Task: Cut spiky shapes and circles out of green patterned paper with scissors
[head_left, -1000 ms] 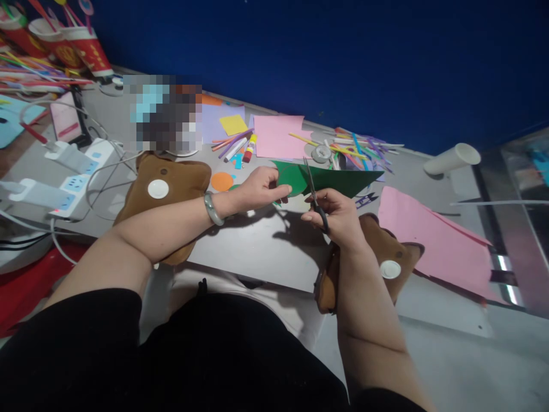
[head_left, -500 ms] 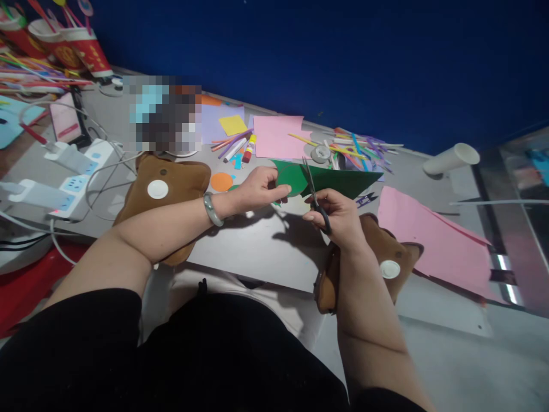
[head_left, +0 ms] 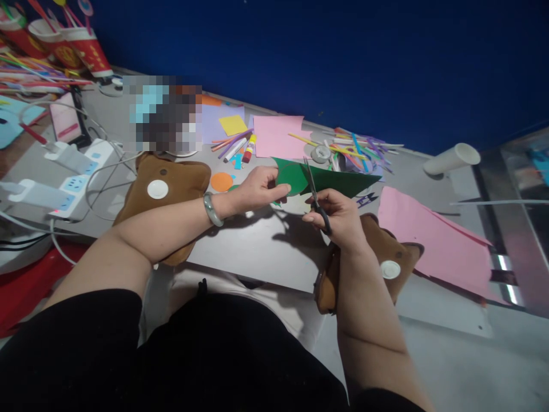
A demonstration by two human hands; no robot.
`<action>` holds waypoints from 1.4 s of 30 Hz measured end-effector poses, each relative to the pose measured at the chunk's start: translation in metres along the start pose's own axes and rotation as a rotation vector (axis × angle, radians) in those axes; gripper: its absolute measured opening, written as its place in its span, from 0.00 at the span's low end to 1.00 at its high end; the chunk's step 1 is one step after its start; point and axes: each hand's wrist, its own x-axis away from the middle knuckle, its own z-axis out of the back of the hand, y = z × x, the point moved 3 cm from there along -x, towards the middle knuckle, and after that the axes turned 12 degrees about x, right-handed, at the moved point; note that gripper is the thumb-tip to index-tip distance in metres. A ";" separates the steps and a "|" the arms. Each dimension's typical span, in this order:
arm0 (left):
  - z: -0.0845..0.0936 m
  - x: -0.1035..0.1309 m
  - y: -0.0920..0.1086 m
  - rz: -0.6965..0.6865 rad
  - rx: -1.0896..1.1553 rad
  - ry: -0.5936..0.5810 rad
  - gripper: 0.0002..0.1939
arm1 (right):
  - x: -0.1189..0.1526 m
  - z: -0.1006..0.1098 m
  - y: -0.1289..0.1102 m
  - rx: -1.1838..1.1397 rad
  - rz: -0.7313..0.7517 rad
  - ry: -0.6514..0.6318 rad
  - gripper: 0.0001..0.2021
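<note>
A sheet of green paper (head_left: 343,182) is held up above the table, its left edge pinched in my left hand (head_left: 262,187). My right hand (head_left: 337,214) grips black-handled scissors (head_left: 312,184), whose blades point away from me and lie across the green paper. A curved outline shows in the paper between the scissors and my left fingers. Under my left forearm lies a brown bear-shaped cushion (head_left: 180,178). A second brown cushion (head_left: 388,246) sits beneath my right forearm.
An orange paper disc (head_left: 222,181), a glue stick (head_left: 249,149) and pink paper (head_left: 278,136) lie beyond my hands. Behind the green sheet are a tape roll (head_left: 321,153) and several pipe cleaners. A power strip (head_left: 81,180) stands left, a pink sheet (head_left: 433,246) right.
The green paper's right corner has shifted slightly left and down. Both hands and the scissors stay almost in the same place.
</note>
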 end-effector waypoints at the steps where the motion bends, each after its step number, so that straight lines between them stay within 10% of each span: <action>1: 0.000 0.000 0.000 -0.007 -0.008 -0.007 0.15 | 0.000 0.000 0.000 -0.003 -0.007 -0.007 0.34; 42: 0.000 0.002 0.002 -0.065 0.008 -0.019 0.10 | 0.002 0.001 -0.004 -0.028 0.000 -0.054 0.33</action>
